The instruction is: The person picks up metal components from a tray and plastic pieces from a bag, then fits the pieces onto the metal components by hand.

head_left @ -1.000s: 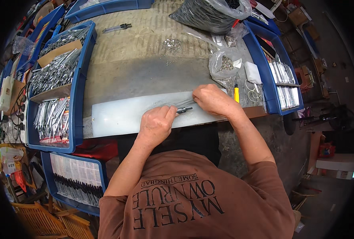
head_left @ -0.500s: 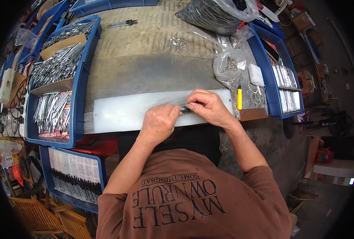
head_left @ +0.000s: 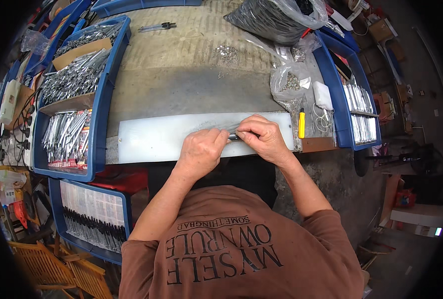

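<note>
My left hand (head_left: 201,149) and my right hand (head_left: 265,140) meet above a long white board (head_left: 149,139) at the table's near edge. Both are closed, fingertips pinching a short, dark, rod-like part (head_left: 233,136) with a shiny spot. Most of that part is hidden by my fingers, so its exact kind cannot be told. To the right of my right hand lies a yellow-handled screwdriver (head_left: 301,124), beside a clear bag of small metal bits (head_left: 290,83).
On the left stands a blue tray (head_left: 100,124) of silver rods; below it, another blue tray (head_left: 127,212) holds black-topped rods. At right are a blue tray (head_left: 366,146) and a white box with cord (head_left: 322,95). A large bag of dark parts (head_left: 266,22) sits at the back.
My right-hand fingers have shifted slightly on the dark part, and a bit more of it shows between my hands. The whole view has moved a little.
</note>
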`<state>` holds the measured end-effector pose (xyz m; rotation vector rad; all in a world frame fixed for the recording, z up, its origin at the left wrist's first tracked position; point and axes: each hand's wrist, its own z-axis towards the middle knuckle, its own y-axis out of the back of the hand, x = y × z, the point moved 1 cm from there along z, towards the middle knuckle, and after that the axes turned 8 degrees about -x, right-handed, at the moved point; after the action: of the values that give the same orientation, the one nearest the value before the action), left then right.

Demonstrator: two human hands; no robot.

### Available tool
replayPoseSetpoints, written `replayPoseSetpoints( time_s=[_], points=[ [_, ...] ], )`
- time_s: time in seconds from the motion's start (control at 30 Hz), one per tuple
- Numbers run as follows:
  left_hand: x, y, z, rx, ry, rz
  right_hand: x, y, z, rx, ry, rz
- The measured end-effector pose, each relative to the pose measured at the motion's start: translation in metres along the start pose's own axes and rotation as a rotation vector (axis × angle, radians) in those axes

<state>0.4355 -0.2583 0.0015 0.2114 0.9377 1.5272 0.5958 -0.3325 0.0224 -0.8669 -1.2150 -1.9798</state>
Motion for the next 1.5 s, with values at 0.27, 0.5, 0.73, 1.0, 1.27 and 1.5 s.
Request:
replayPoseSetpoints(
  time_s=[0.27,0.5,0.73,1.0,1.27,1.5],
  points=[
    [-0.001,0.001,0.001,0.006,-0.017,0.009,0.005,0.002,0.002,0.011,0.225,-0.194],
    [-0.001,-0.001,0.0,0.012,-0.023,0.024,0.011,0.007,0.009,0.131,0.209,-0.291],
    [-0.001,-0.001,0.0,-0.01,0.001,-0.001,0.007,0.034,0.012,0.095,-0.047,-0.168],
    [-0.002,0.002,0.002,0.004,0.007,0.002,-0.045,0.105,0.04,-0.411,-0.28,-0.315],
    [-0.003,0.003,0.004,0.046,-0.004,0.042,-0.076,0.112,0.066,-0.039,-0.214,-0.804],
    [-0.004,0.004,0.005,0.037,-0.007,0.046,-0.077,0.105,0.075,0.14,-0.267,-0.965]
  ],
)
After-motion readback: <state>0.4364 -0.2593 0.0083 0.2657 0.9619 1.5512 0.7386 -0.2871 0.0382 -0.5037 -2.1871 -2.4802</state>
